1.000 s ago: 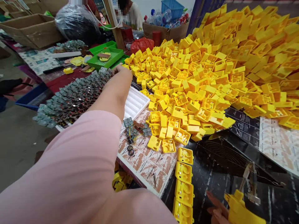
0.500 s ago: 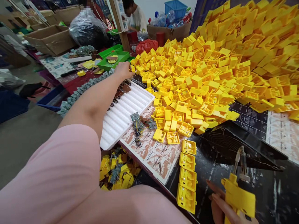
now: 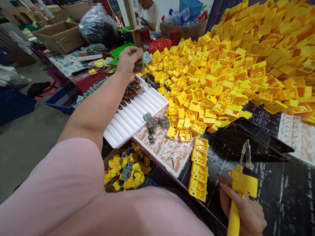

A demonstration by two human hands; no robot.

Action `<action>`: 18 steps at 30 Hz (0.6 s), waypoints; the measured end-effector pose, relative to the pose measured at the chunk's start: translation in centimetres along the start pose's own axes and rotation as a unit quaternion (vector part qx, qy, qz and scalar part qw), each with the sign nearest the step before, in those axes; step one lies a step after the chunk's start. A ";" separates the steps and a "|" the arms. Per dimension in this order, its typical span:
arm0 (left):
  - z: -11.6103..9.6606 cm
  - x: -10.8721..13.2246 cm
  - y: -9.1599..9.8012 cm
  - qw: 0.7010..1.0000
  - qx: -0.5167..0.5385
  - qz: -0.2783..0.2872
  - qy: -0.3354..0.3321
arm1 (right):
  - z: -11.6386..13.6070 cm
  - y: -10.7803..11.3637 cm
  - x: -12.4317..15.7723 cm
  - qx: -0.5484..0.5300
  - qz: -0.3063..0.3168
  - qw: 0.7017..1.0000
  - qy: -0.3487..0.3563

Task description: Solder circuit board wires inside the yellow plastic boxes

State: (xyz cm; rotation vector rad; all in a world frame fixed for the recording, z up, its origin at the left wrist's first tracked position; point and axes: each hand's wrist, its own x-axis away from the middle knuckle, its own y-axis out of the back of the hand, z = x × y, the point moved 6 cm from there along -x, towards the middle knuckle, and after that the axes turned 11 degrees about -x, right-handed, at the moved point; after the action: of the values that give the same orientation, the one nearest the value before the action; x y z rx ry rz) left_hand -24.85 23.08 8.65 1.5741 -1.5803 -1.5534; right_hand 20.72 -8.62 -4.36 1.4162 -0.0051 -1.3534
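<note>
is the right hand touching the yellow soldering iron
Touching: the head view shows the right hand wrapped around the yellow soldering iron.

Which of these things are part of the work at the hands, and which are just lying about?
Part of the work: left hand holding a small circuit board; right hand holding a yellow-handled soldering iron; yellow plastic cases; wired circuit boards.

Lying about: cardboard box; black plastic bag; red bag; green tray.
</note>
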 end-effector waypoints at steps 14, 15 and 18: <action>-14.1 10.4 -6.3 0.924 0.163 0.312 0.148 | -0.6 -0.3 1.2 0.003 0.017 1.000 -0.017; -12.6 9.1 -5.6 0.951 0.072 0.279 0.111 | -0.9 -0.5 1.4 -0.012 0.023 0.999 -0.031; -6.3 4.7 -4.2 0.976 -0.105 0.139 0.131 | -1.9 -1.1 2.4 -0.059 0.051 0.993 -0.090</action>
State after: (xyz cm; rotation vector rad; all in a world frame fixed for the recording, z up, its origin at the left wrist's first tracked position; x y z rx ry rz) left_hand -18.96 17.56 4.91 1.3168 -1.3744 -1.2595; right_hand 22.18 -8.47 -7.29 1.1765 -0.1134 -1.3708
